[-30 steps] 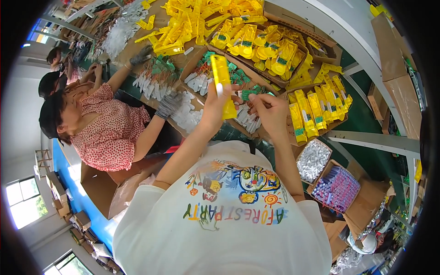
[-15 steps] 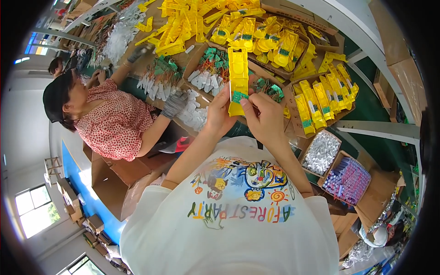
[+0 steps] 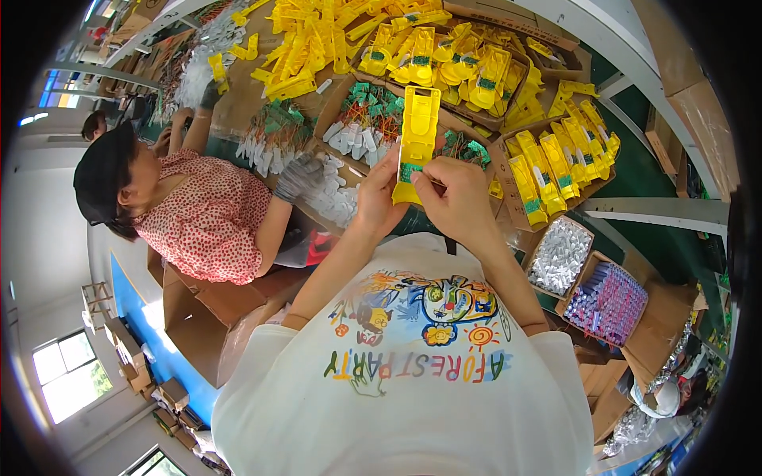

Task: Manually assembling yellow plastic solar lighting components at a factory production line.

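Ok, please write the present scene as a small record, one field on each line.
Left hand: holds a yellow casing
Right hand: thumb at the green circuit board in the casing's near end
Ahead: loose yellow parts, heaped
To the right: more yellow casings, side by side in a carton
To the left: a co-worker in grey gloves

Wht T-shirt [image 3: 421,404], short slvs [image 3: 262,353], multicol. cartoon print [image 3: 436,309] w/ sun [image 3: 481,337] & rainbow lettering [image 3: 413,366]
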Demonstrator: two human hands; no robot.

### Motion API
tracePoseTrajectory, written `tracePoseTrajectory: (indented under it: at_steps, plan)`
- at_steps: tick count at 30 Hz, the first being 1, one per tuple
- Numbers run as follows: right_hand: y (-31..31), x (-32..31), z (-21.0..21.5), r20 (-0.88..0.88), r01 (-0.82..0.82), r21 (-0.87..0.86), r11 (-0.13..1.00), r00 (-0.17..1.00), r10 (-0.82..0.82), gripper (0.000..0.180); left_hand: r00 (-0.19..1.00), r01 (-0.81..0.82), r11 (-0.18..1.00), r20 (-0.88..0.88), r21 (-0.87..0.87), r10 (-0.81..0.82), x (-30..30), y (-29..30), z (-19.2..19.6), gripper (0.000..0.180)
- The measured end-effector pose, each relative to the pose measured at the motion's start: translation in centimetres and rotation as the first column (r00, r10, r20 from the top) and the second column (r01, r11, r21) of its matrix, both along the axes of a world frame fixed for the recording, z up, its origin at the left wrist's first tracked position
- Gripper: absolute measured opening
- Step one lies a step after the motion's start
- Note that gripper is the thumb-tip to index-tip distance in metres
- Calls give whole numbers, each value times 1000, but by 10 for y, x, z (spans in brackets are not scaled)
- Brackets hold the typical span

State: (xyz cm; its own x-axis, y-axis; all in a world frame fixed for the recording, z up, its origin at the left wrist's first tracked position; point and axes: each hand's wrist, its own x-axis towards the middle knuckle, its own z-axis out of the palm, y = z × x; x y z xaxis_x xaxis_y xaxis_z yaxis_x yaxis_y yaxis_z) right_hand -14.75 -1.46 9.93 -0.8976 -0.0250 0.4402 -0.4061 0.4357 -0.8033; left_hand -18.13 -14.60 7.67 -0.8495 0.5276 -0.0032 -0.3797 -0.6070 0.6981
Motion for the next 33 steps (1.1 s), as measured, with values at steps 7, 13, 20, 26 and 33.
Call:
tracePoseTrajectory:
  at_steps: [7,13,20,26,33]
  plan:
    - [-13,-2,-5,205,104,-209,972,977,-61,20,974,-225,964,-44,-143,221,4,1,13,44]
    - [-13,-14,-10,332,106,-315,943,943,5,23,936,-342,890,-197,-302,293,0,-7,12,42]
    - [-3,-24,0,400,30,-278,960,912,87,21,924,-350,840,-302,-414,236,-10,-10,17,41]
    - [12,-33,23,473,-52,-141,989,874,113,22,940,-279,853,-309,-441,148,-14,-9,18,42]
    - [8,-40,4,298,-170,-379,909,908,294,17,990,-130,972,-77,-197,117,-25,-8,22,38]
